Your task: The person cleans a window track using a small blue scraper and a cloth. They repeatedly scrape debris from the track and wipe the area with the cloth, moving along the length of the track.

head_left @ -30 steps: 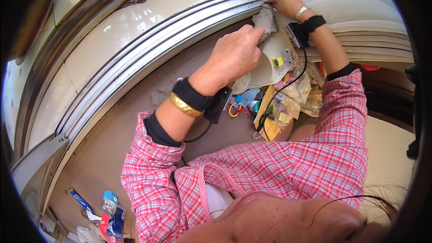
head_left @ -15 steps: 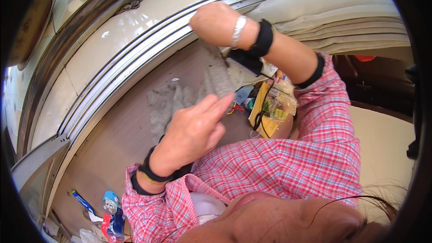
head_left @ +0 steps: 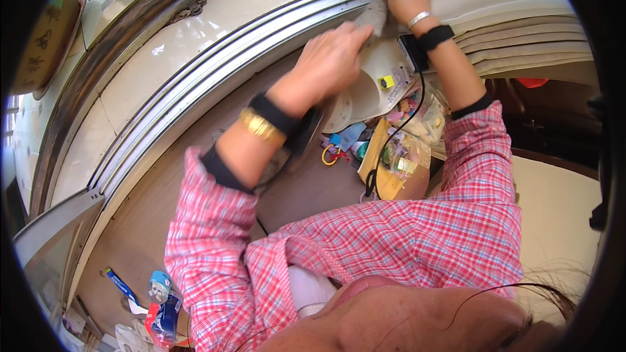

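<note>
A grey cloth (head_left: 373, 18) is bunched between my two hands at the right end of the metal window track (head_left: 261, 38). My right hand (head_left: 407, 4) is closed on it at the corner beside the curtain. My left hand (head_left: 324, 62), slightly blurred, is curled with its fingertips at the cloth's near end; it appears to grip it. Below my left wrist, a greyish patch is partly hidden by the arm. Under my hands lies a whitish curved object (head_left: 365, 91) with a yellow tag.
Small packets and a yellow card (head_left: 375, 156) lie on the brown sill (head_left: 169, 182), with a black cable (head_left: 411, 114) over them. A white curtain (head_left: 495, 0) hangs at right. A blue tube (head_left: 120, 285) and a small bottle (head_left: 160, 287) are at lower left.
Both hands have moved away toward the track's right end, my left hand the farthest. The cloth that lay spread on the sill is now mostly bunched between them, uncovering the whitish object.
</note>
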A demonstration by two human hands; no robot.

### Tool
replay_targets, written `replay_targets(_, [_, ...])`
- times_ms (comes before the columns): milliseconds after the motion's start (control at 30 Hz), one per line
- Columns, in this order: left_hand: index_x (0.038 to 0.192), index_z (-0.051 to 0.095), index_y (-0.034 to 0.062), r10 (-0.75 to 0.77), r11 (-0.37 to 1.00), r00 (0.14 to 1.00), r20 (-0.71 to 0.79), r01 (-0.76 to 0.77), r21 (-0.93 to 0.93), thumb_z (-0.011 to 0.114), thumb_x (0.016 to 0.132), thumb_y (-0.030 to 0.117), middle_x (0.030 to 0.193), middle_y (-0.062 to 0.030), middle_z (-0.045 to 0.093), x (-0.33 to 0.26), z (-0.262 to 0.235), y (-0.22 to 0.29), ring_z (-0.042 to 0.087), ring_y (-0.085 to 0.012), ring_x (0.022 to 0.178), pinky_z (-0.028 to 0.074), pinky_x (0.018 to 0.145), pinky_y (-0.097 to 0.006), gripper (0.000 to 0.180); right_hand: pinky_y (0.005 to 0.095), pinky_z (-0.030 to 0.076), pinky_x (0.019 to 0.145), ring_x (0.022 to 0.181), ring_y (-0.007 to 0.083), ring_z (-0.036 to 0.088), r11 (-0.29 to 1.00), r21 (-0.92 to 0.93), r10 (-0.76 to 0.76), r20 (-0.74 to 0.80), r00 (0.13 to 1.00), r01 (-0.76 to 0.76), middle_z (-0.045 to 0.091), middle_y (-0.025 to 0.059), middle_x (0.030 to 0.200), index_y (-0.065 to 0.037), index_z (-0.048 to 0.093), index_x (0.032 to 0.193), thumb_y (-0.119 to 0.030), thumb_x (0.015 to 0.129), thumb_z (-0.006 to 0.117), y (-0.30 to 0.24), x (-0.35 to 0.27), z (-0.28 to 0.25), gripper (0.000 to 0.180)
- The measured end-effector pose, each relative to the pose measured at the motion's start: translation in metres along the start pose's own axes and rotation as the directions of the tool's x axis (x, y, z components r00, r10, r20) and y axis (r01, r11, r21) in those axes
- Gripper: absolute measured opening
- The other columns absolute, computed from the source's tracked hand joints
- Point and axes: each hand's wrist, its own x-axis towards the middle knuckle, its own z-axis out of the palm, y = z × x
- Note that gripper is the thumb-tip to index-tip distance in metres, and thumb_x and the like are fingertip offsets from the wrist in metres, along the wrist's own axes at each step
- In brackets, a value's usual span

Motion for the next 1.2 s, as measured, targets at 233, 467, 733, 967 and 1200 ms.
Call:
replay_targets(233, [0.116, 0.059, 0.0027, -0.148, 0.988, 0.977, 0.152, 0.142, 0.053, 0.047, 0.08, 0.004, 0.098, -0.018, 0.061, 0.004, 0.002, -0.029, 0.058, -0.036, 0.094, 0.047, 0.081, -0.043, 0.038, 0.0426, 0.054, 0.072, 0.079, 0.0341, 0.066, 0.999, 0.039, 0.022, 0.103, 0.994, -0.026, 0.068, 0.0171, 0.085, -0.007, 0.07, 0.082, -0.015, 0.081, 0.052, -0.026, 0.012, 0.015, 0.02])
replay_targets(467, [0.116, 0.06, 0.0017, -0.039, 0.96, 0.895, 0.445, 0.158, -0.232, 0.046, 0.073, -0.003, 0.084, -0.0168, 0.055, -0.095, -0.109, 0.012, 0.057, -0.0338, 0.077, 0.047, 0.072, -0.038, 0.046, 0.042, 0.054, 0.072, 0.081, 0.0325, 0.066, 0.751, 0.446, -0.482, -0.134, 0.866, 0.487, 0.068, 0.014, 0.081, -0.014, 0.07, 0.094, -0.009, 0.079, 0.052, -0.112, -0.017, -0.036, 0.024])
replay_targets(733, [0.13, 0.05, 0.0035, -0.226, 0.971, 0.96, 0.167, 0.236, -0.042, 0.047, 0.08, -0.001, 0.125, -0.0203, 0.055, -0.025, -0.017, -0.041, 0.052, -0.0343, 0.117, 0.042, 0.1, -0.036, 0.05, 0.0437, 0.054, 0.071, 0.082, 0.0357, 0.066, 0.998, 0.029, -0.05, 0.081, 0.995, 0.048, 0.068, 0.0193, 0.087, -0.007, 0.07, 0.089, -0.011, 0.081, 0.051, -0.033, 0.022, 0.005, 0.022])
replay_targets(967, [0.12, 0.056, 0.0047, -0.145, 0.989, 0.988, -0.05, 0.145, -0.014, 0.044, 0.079, 0.001, 0.103, -0.0177, 0.061, -0.013, 0.002, -0.052, 0.059, -0.0367, 0.096, 0.047, 0.082, -0.045, 0.043, 0.0446, 0.052, 0.071, 0.081, 0.0363, 0.066, 0.996, 0.02, -0.083, 0.031, 0.996, 0.082, 0.067, 0.0193, 0.083, -0.004, 0.067, 0.091, -0.01, 0.082, 0.05, -0.026, 0.05, 0.037, 0.02])
replay_targets(1200, [0.124, 0.055, 0.0048, -0.132, 0.989, 0.988, 0.084, 0.137, -0.059, 0.045, 0.076, -0.002, 0.102, -0.0186, 0.059, -0.063, -0.035, -0.013, 0.058, -0.0371, 0.095, 0.047, 0.083, -0.04, 0.049, 0.0415, 0.052, 0.07, 0.081, 0.0343, 0.065, 0.889, 0.247, -0.38, -0.069, 0.922, 0.385, 0.067, 0.0158, 0.088, -0.011, 0.066, 0.106, -0.006, 0.08, 0.057, -0.067, 0.04, 0.015, 0.028])
